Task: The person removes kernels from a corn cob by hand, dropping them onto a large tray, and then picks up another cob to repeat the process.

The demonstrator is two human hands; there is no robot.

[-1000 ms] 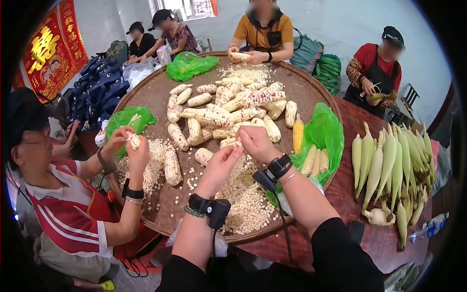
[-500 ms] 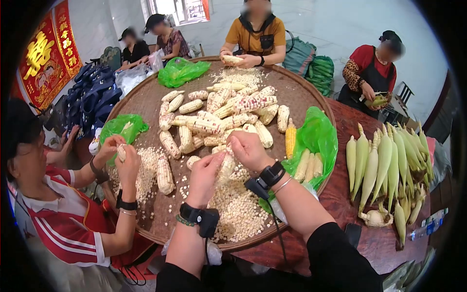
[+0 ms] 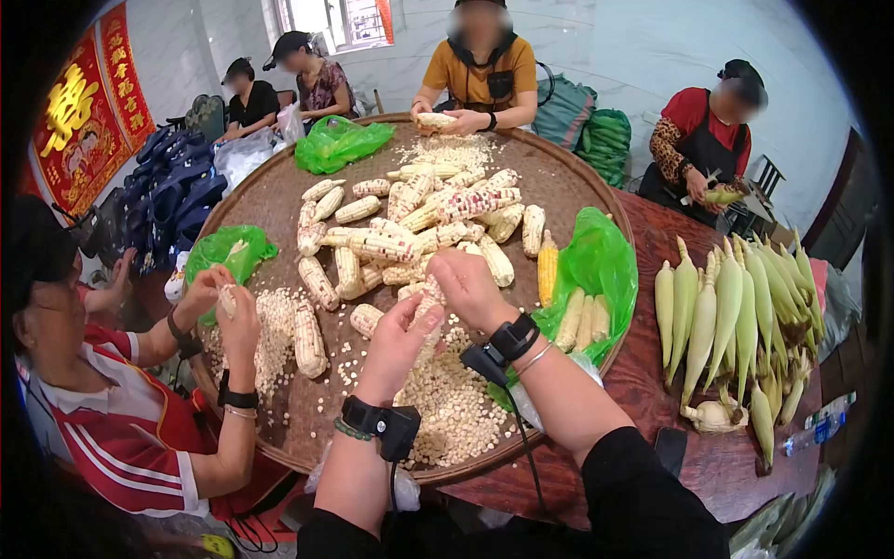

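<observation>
My left hand (image 3: pixel 402 337) is closed around the lower part of a corn cob (image 3: pixel 430 303). At the cob's upper end my right hand (image 3: pixel 468 287) is closed, its fingers pressed against the kernels. The fingers hide much of the cob. Beneath both hands lies a heap of loose kernels (image 3: pixel 452 410) on a big round woven tray (image 3: pixel 289 445). Beyond my hands is a pile of husked white and purple-speckled corn cobs (image 3: pixel 377 244). A single yellow cob (image 3: pixel 548 270) lies to the right of that pile.
A green plastic bag (image 3: pixel 605 265) with several cobs sits at the tray's right edge. Unhusked corn (image 3: pixel 708 321) is heaped on the reddish table (image 3: pixel 559 484). A co-worker in red and white (image 3: pixel 130 419) handles a cob at my left; other people work behind.
My left hand has shifted on the cob, its thumb now lying across it. My right hand stays at the upper end. The whole view has shifted slightly.
</observation>
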